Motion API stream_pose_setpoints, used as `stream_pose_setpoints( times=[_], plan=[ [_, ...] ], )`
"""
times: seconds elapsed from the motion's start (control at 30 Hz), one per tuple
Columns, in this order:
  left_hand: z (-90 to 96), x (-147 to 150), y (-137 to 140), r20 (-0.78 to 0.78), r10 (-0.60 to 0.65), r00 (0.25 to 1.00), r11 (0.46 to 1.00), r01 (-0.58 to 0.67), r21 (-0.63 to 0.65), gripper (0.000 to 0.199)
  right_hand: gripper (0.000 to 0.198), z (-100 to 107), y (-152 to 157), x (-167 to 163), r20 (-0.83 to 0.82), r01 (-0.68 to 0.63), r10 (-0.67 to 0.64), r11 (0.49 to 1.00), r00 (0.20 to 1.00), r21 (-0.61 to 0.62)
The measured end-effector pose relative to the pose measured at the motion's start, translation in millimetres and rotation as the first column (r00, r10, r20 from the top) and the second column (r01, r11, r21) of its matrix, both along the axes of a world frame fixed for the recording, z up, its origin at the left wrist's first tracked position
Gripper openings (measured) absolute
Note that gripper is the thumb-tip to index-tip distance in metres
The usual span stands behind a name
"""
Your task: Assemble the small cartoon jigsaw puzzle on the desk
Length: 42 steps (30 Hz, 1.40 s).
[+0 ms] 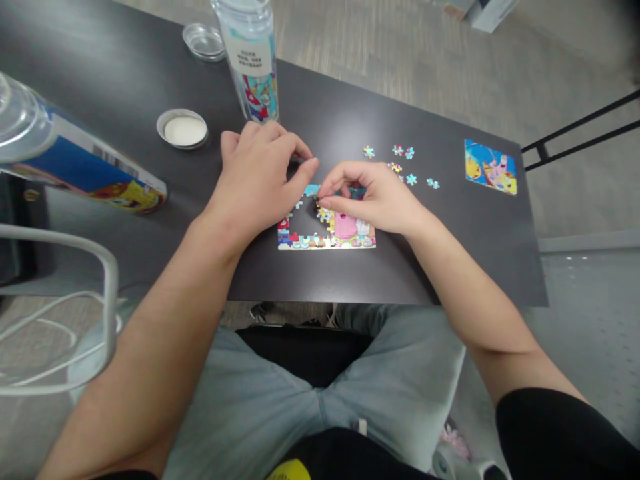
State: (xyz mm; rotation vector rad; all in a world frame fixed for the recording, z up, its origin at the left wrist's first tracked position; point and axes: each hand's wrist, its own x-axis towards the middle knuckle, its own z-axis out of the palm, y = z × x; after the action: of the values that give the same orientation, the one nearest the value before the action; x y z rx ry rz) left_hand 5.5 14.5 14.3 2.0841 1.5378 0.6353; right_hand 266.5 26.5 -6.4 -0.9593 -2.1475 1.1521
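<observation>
A partly assembled jigsaw puzzle (350,230) is lying on the dark table (390,280), near its front edge, and is serving as the reference for all positions below. Its lower border is showing as a joined strip; its right part is displaying a pink figure. A gap in its left-centre is exposing the tabletop. Both hands are covering parts of its upper side.

The right hand (373,197) is reaching over the puzzle's upper right, with thumb and forefinger drawn close together at the gap; whether a piece is sitting between the tips cannot be told. The left hand (265,167) is extending over the puzzle's upper left, palm down, fingers bent and thumb pointing right; its grip, if any, is being hidden.

Several loose puzzle pieces (411,179) are lying beyond the puzzle and to its right. A picture card (491,167) is lying farther right of it. A clear-topped canister (255,67) is standing beyond the puzzle, to its left. A white-lined lid (185,130) and a metal lid (204,41) are lying farther left and beyond. A blue-labelled canister (95,153) is occupying the area well left of the puzzle.
</observation>
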Motion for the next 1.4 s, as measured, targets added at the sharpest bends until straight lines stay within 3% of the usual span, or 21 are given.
stream_pose_setpoints(
  times=[0.13,0.33,0.5,0.67,0.87,1.23,1.4],
  plan=[
    [-0.6,1,0,0.021,0.018,1.0,0.999,-0.018,-0.031,0.05,0.031,-4,-3,-6,0.053,-0.024,0.025,1.0,0.998,-0.011],
    [-2.6,1,0,0.081,0.028,0.996,0.998,-0.023,-0.061,0.05,0.022,-8,-2,-7,0.138,-0.016,0.004,0.996,0.99,0.085],
    [0.8,1,0,0.004,0.022,1.0,0.998,-0.022,-0.062,0.051,0.017,1,-3,-5,0.213,0.002,-0.025,0.994,0.977,0.107],
    [2.8,-7,-2,-0.063,-0.06,0.996,0.997,0.056,-0.058,0.055,0.02,10,1,5,0.245,-0.021,-0.012,0.991,0.969,0.133],
    [0.5,-12,-2,-0.076,-0.135,0.988,0.987,0.128,-0.093,0.073,0.022,6,5,15,0.226,-0.063,0.027,0.986,0.974,0.155],
    [7.7,-12,0,-0.089,-0.139,0.986,0.983,0.126,-0.136,0.099,0.033,2,6,17,0.243,-0.076,0.04,0.988,0.969,0.137],
    [6.1,-10,0,-0.084,-0.135,0.987,0.983,0.123,-0.135,0.09,0.034,1,5,18,0.251,-0.069,0.029,0.986,0.968,0.151]
  ],
)
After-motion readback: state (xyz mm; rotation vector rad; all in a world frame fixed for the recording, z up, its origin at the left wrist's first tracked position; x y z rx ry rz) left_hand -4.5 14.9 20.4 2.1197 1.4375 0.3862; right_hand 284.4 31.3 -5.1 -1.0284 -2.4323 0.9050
